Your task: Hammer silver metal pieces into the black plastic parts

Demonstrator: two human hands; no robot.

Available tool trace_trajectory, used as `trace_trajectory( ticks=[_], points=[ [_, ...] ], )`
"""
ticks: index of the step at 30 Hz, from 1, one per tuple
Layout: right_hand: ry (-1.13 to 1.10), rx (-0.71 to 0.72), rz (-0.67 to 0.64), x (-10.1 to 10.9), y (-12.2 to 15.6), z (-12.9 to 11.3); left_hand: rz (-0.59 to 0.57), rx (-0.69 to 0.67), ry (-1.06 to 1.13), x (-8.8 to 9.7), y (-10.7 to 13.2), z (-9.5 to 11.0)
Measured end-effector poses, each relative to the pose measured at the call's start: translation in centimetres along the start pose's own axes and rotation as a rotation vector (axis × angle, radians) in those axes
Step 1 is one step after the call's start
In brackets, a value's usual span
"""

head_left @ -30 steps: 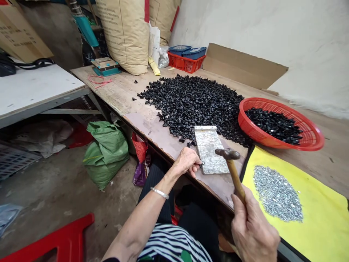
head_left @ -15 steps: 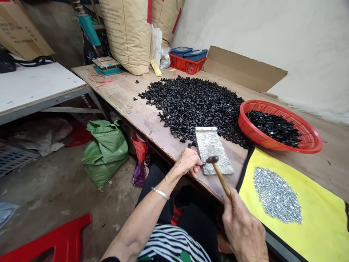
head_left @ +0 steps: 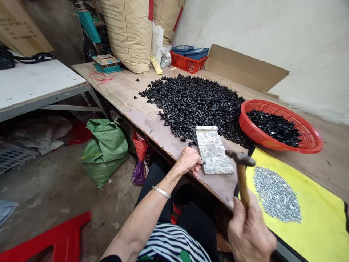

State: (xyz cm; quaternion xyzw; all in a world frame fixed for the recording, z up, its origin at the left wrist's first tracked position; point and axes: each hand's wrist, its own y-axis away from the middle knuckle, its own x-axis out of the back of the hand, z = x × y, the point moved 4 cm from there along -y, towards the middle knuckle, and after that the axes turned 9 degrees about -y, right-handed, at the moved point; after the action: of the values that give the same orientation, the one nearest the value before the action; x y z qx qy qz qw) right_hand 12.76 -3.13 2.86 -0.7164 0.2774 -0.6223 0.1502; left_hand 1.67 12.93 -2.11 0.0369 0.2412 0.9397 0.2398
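Observation:
My left hand (head_left: 190,161) pinches a small black plastic part (head_left: 203,163) at the left edge of a worn, silvery metal plate (head_left: 215,153). My right hand (head_left: 249,227) is wrapped round the wooden handle of a hammer (head_left: 241,158), whose head is raised to the right of the plate. Just beyond the plate spreads a large heap of small black plastic parts (head_left: 193,105). Right of the hammer, a pile of small shiny metal pieces (head_left: 276,194) lies on a yellow sheet (head_left: 321,214).
A red plastic basket (head_left: 313,136) holding more black parts stands on the right of the table (head_left: 125,91). Large paper sacks (head_left: 127,36), a red crate (head_left: 188,65) and a cardboard sheet (head_left: 245,69) line the back. A green sack (head_left: 105,153) sits on the floor.
The hammer has lifted off the plate's near end and swung up and right with my right hand. My left hand stays at the plate's edge with the black part.

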Motion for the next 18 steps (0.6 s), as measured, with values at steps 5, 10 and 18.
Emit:
trace_trajectory(
  ticks=[5, 10, 18],
  points=[
    [-0.130, -0.178, -0.297, -2.1, 0.2, 1.0, 0.012, -0.009, 0.013, 0.0, 0.1, 0.1],
    [-0.928, -0.759, -0.455, -3.8, -0.8, 2.9, 0.017, -0.061, 0.034, 0.2, 0.4, -0.2],
    [-0.652, -0.591, -0.488, -5.3, -4.1, 3.1, 0.027, -0.135, 0.087, 0.4, 4.9, 0.6]
  ],
)
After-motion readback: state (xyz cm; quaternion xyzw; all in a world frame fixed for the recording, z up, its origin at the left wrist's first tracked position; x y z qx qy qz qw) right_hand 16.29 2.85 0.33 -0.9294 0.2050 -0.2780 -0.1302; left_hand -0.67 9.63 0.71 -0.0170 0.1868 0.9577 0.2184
